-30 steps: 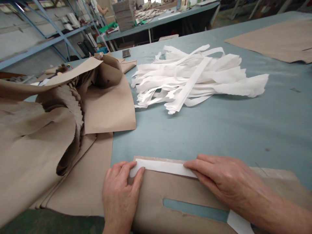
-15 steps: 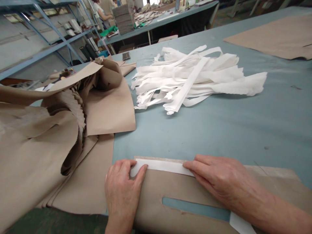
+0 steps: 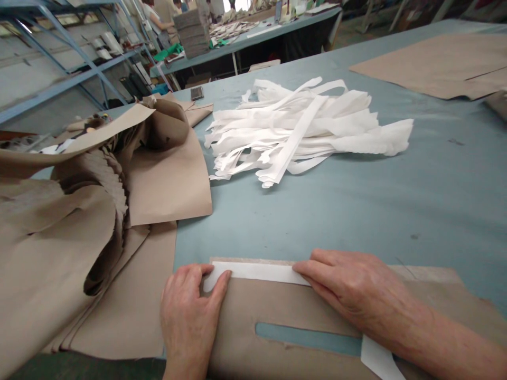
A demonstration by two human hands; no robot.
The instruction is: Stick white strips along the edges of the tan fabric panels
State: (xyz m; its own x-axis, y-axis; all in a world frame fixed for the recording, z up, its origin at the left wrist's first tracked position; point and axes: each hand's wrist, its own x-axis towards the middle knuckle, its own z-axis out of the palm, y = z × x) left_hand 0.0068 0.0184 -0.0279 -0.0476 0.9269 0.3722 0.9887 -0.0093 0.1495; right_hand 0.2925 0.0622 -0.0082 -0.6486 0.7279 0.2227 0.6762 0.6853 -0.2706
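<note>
A white strip [image 3: 259, 271] lies along the far edge of a brown sheet [image 3: 237, 311], which has a long narrow slot cut through it. At the strip's left end, the thumb and index finger of my left hand [image 3: 192, 311] hold it down from both sides. My right hand [image 3: 352, 285] has its fingers pressed together on the strip further right. Beneath my right wrist, a white tail [image 3: 378, 359] hangs across the sheet beside the slot. The strip's course under my right hand is hidden.
A heap of white strips [image 3: 301, 126] sits further back on the blue-green table [image 3: 237, 232]. Folded brown sheets [image 3: 170, 190] are piled at the left, another brown piece [image 3: 428, 63] at the far right. Behind stand blue shelves [image 3: 79, 79] and a person [image 3: 154, 24].
The whole view has shifted slightly, so things appear a little further left. Both hands keep almost the same places on the strip.
</note>
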